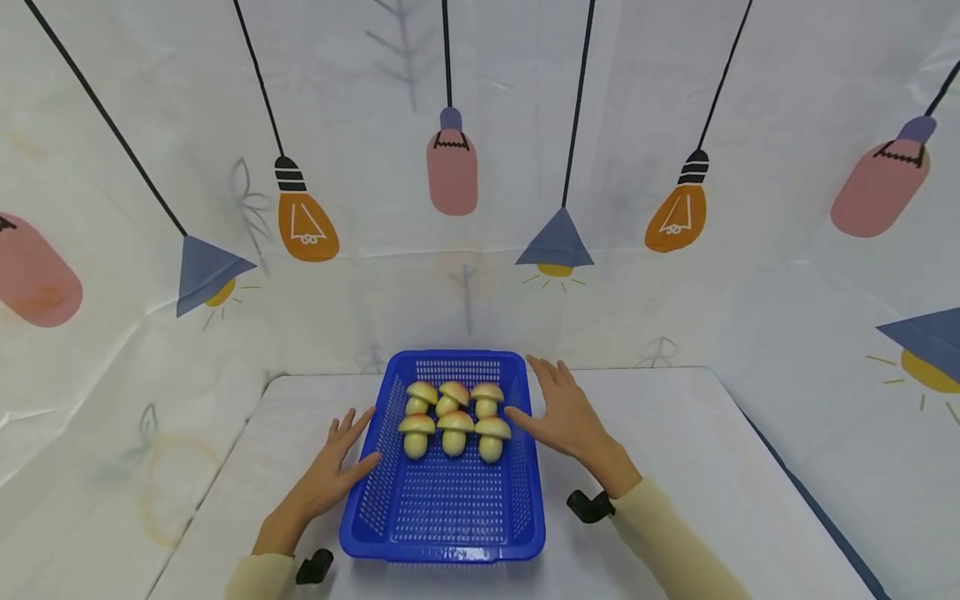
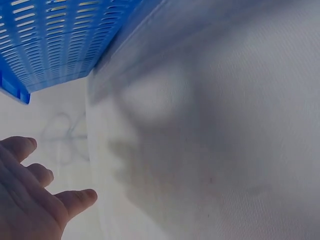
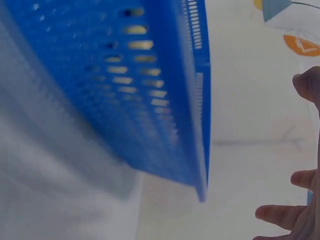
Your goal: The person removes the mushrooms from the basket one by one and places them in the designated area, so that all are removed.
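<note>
A blue plastic basket (image 1: 442,533) with slotted walls rests on the white table, its long sides running away from me. Inside, toward its far half, several toy mushrooms (image 1: 453,422) with cream stems and reddish-yellow caps stand in two rows. My left hand (image 1: 330,467) is at the basket's left rim, fingers spread and the thumb reaching over the edge. On the opposite side, my right hand (image 1: 562,412) has its fingers extended, with the thumb over the right rim. In the left wrist view the left fingers (image 2: 77,201) point past the basket wall (image 2: 55,45), holding nothing.
The white table (image 1: 637,433) extends on both sides of the basket. Behind it hangs a pale wall sheet (image 1: 375,308) printed with lamps and bulbs. Dark wrist-worn devices (image 1: 590,506) sit below both wrists, and cream sleeves (image 1: 667,542) cover the forearms.
</note>
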`<act>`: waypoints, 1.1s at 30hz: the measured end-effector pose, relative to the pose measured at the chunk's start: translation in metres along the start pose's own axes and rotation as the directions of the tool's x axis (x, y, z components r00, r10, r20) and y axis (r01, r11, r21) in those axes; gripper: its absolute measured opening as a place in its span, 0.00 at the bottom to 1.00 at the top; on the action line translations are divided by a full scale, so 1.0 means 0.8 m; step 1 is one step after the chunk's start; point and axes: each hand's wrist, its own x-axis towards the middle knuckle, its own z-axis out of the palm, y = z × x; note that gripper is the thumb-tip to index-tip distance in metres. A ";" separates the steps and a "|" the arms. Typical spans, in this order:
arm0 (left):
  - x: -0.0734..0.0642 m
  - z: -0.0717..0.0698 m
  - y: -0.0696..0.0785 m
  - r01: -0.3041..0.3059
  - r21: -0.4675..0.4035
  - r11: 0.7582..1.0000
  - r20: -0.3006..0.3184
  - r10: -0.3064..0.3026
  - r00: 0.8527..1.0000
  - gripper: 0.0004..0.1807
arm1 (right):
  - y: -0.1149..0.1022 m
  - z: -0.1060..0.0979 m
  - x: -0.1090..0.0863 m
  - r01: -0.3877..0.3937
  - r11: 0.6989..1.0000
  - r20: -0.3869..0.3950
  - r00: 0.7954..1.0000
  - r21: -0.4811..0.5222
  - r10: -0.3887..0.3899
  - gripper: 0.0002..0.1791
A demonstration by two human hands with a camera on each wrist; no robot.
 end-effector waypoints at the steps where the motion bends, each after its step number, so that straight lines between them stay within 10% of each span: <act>1: 0.000 0.001 -0.001 -0.004 -0.005 1.000 -0.002 0.004 1.000 0.44 | -0.005 0.002 0.003 0.017 1.000 -0.003 1.000 0.005 -0.017 0.53; 16: 0.005 0.013 -0.001 -0.049 -0.221 0.974 -0.007 0.048 0.999 0.42 | -0.072 0.046 0.027 0.045 0.988 0.041 0.998 0.150 -0.051 0.50; 24: 0.007 0.017 -0.006 -0.080 -0.333 0.940 0.000 0.085 0.996 0.40 | -0.094 0.072 0.033 0.000 0.922 0.100 0.994 0.388 -0.042 0.49; 33: 0.010 0.020 -0.004 0.002 -0.517 0.856 0.121 0.071 0.990 0.41 | -0.099 0.105 0.043 -0.063 0.924 0.192 0.981 0.377 -0.011 0.47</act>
